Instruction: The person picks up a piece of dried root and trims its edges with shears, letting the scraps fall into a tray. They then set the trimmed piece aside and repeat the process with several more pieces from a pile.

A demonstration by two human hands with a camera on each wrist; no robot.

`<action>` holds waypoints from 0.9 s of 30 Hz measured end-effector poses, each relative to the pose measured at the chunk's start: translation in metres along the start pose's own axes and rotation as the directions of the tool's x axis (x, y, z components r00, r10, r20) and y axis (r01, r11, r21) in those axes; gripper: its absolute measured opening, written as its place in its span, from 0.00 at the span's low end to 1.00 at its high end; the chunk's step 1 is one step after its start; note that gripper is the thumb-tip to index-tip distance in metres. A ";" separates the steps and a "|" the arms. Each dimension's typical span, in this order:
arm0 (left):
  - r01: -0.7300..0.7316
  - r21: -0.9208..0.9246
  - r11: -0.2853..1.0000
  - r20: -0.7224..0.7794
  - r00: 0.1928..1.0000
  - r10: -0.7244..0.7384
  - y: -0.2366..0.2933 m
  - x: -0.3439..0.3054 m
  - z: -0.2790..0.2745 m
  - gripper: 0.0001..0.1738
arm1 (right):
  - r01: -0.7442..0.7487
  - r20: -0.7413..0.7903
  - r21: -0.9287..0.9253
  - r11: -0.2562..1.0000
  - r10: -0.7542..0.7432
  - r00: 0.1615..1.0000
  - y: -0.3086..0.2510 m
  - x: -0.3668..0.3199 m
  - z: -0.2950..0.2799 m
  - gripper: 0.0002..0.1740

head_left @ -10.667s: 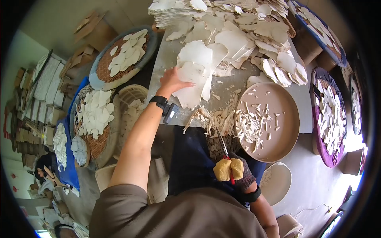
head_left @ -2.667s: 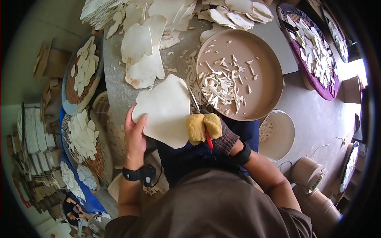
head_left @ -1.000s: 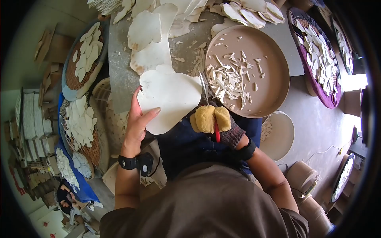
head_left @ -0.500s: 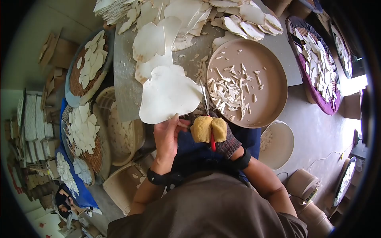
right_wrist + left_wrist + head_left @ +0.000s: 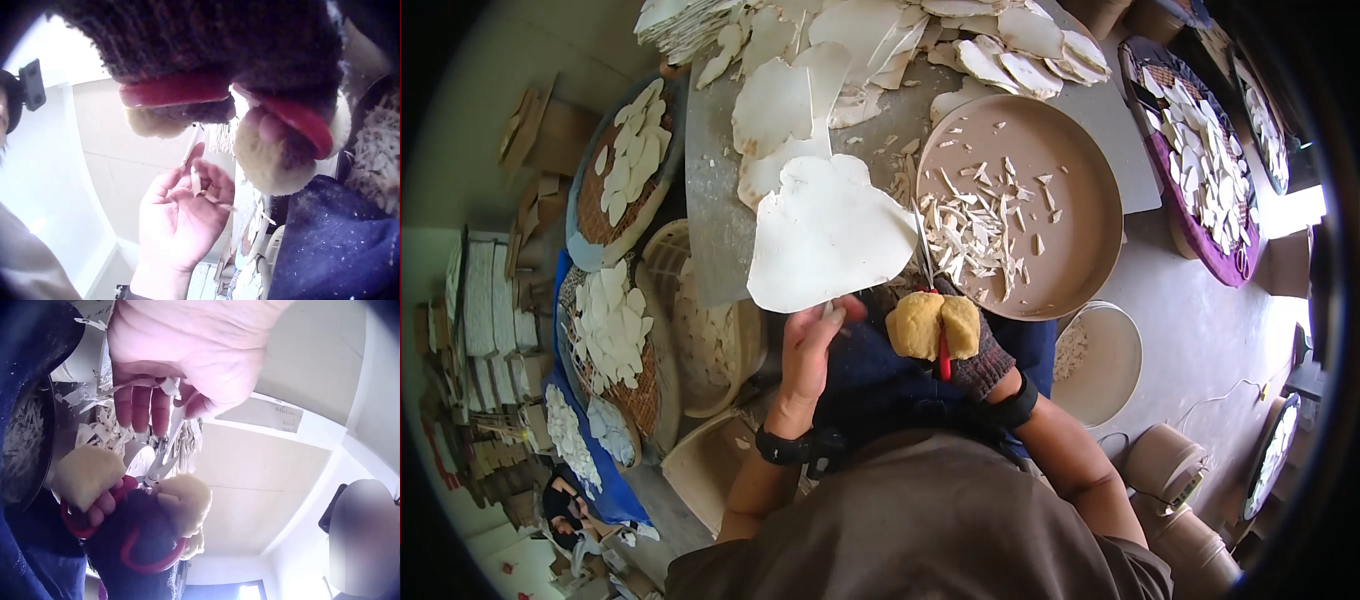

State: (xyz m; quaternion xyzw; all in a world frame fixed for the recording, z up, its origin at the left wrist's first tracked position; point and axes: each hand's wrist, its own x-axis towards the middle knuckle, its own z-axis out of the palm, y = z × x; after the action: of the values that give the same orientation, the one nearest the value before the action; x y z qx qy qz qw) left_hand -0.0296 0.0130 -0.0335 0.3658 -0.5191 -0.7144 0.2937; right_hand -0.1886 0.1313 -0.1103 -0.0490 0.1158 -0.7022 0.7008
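Observation:
A large, thin white slice (image 5: 830, 235) lies over the table's near edge, overlapping browned slices. My bare left hand (image 5: 808, 350) is at its lower edge, fingertips right at the rim. In the left wrist view this hand (image 5: 181, 381) pinches a small pale offcut (image 5: 169, 386) between thumb and fingers; the right wrist view shows slivers (image 5: 197, 181) in its curled fingers. My right hand (image 5: 978, 365), in a dark knitted glove with bare fingertips, grips red-handled scissors (image 5: 944, 358) padded with yellow sponge (image 5: 918, 326). The scissor blades reach the slice's right edge.
A round brown tray (image 5: 1065, 240) of cut slivers sits right of the slice. Stacked slices (image 5: 850, 40) cover the far table (image 5: 720, 230). A white bucket (image 5: 1115, 360) stands below right; a basket (image 5: 745, 370) and slice-laden woven trays (image 5: 625, 330) stand left.
From reaching over the table slices, my left hand came back with one slice, moved from its left side to its lower edge, and has just shifted slightly down. The slice has turned.

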 end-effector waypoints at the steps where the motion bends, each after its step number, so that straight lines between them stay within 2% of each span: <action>1: -0.020 0.019 1.000 -0.077 0.997 0.022 0.004 0.000 0.007 0.13 | -0.005 0.003 -0.002 1.000 0.005 1.000 -0.001 -0.001 0.000 0.16; 4: -0.034 0.040 0.999 0.014 0.999 0.034 -0.002 0.003 -0.003 0.13 | 0.021 -0.030 -0.078 0.997 -0.024 0.999 0.005 -0.003 -0.012 0.18; 5: -0.049 0.038 0.998 -0.007 0.999 0.049 -0.004 0.004 -0.003 0.13 | 0.038 -0.047 -0.116 0.993 -0.043 0.998 0.006 -0.001 -0.011 0.20; 7: -0.073 0.032 0.997 -0.049 0.996 0.075 -0.008 0.004 0.000 0.15 | 0.027 -0.035 -0.072 0.997 -0.030 0.999 0.004 -0.002 -0.009 0.19; 8: -0.042 -0.077 0.996 -0.071 0.997 0.037 -0.007 0.004 0.004 0.17 | 0.020 -0.029 -0.049 0.999 -0.021 0.999 0.004 -0.002 -0.006 0.18; 9: -0.013 -0.185 0.983 -0.089 0.996 -0.004 -0.005 0.005 0.008 0.19 | 0.091 0.014 -0.514 0.853 -0.097 0.995 0.006 -0.002 -0.007 0.17; 10: 0.013 -0.292 0.956 -0.104 0.994 -0.045 -0.003 0.007 0.012 0.22 | 0.149 0.088 -0.854 0.499 -0.143 0.986 0.009 -0.002 -0.010 0.16; 12: 0.001 -0.377 0.926 -0.200 0.976 -0.082 -0.006 0.017 0.017 0.25 | 0.131 0.115 -0.984 0.118 -0.132 0.985 0.006 -0.001 0.007 0.14; 13: -0.009 -0.418 0.908 -0.246 0.964 -0.104 -0.006 0.022 0.019 0.27 | 0.078 0.056 -0.975 0.209 -0.108 0.993 0.002 -0.004 0.022 0.13; 15: -0.055 -0.401 0.914 -0.255 0.965 -0.053 -0.001 0.032 0.022 0.28 | 0.029 -0.007 -0.916 0.401 -0.086 0.996 0.001 -0.003 0.027 0.14; 17: -0.072 -0.378 0.923 -0.237 0.971 -0.021 0.002 0.038 0.022 0.28 | -0.020 -0.078 -0.791 0.612 -0.069 0.995 0.000 -0.003 0.030 0.15; 19: -0.059 -0.349 0.935 -0.193 0.981 -0.010 0.004 0.042 0.016 0.28 | -0.059 -0.142 -0.549 0.833 -0.023 0.990 0.001 -0.005 0.030 0.15; 21: -0.015 -0.295 0.955 -0.157 0.987 -0.033 0.008 0.045 0.010 0.29 | -0.094 -0.167 -0.217 0.972 0.058 0.984 0.001 -0.007 0.028 0.14; 22: 0.006 -0.266 0.964 -0.141 0.989 -0.046 0.010 0.045 0.009 0.29 | -0.040 -0.089 -0.568 0.822 -0.014 0.996 -0.002 -0.005 0.025 0.15; 23: 0.019 -0.252 0.968 -0.134 0.989 -0.054 0.012 0.044 0.010 0.30 | 0.037 0.010 -0.832 0.553 -0.051 0.999 -0.006 -0.001 0.021 0.15; 24: 0.032 -0.236 0.971 -0.128 0.990 -0.063 0.015 0.043 0.012 0.30 | 0.124 0.116 -0.971 0.206 -0.050 0.992 -0.009 0.002 0.021 0.15; 25: 0.043 -0.220 0.974 -0.121 0.990 -0.072 0.016 0.042 0.013 0.30 | 0.061 0.041 -0.910 0.410 -0.057 0.998 -0.008 0.001 0.024 0.14; 27: 0.054 -0.231 0.971 -0.129 0.988 -0.086 0.017 0.045 0.010 0.31 | -0.050 -0.105 -0.661 0.749 -0.026 0.994 -0.007 0.000 0.037 0.13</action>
State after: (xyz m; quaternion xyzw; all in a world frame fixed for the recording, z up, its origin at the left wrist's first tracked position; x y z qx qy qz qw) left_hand -0.0625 -0.0226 -0.0251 0.3966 -0.3992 -0.7519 0.3435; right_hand -0.1874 0.1282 -0.0731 -0.2556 0.3948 -0.6126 0.6353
